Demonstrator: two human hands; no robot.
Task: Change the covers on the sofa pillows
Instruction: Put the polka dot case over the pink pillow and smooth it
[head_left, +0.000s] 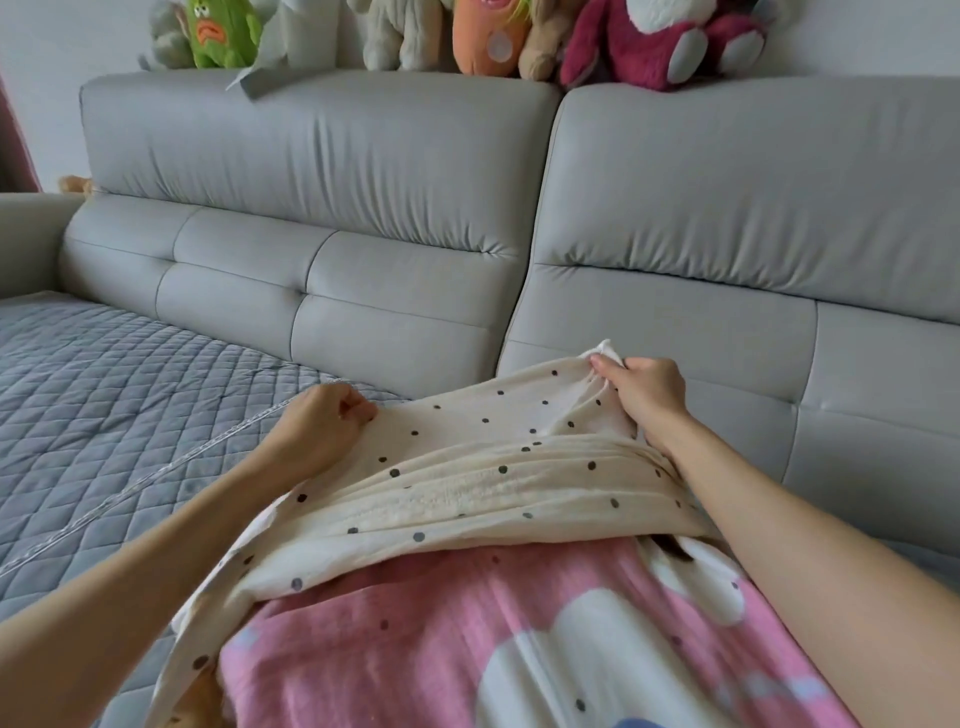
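Nearest, one pink pillow (519, 649) with white cartoon shapes lies low in view, its far part under one cream polka-dot cover (467, 483), which is bunched in folds across it. Likely the cover is being worked on or off the pillow; which, cannot tell. Left hand (322, 431), at the cover's far left corner, has its fingers curled, gripping the edge. Right hand (644, 395), at the cover's far right corner, pinches a tuft of fabric — two holds to keep the cloth taut, probably. Left of the cover: one grey quilted seat pad (104, 405). Beyond the cover: the grey sofa backrest (337, 171), two sections. On top of it, about seven plush toys (649, 41), partly cropped.
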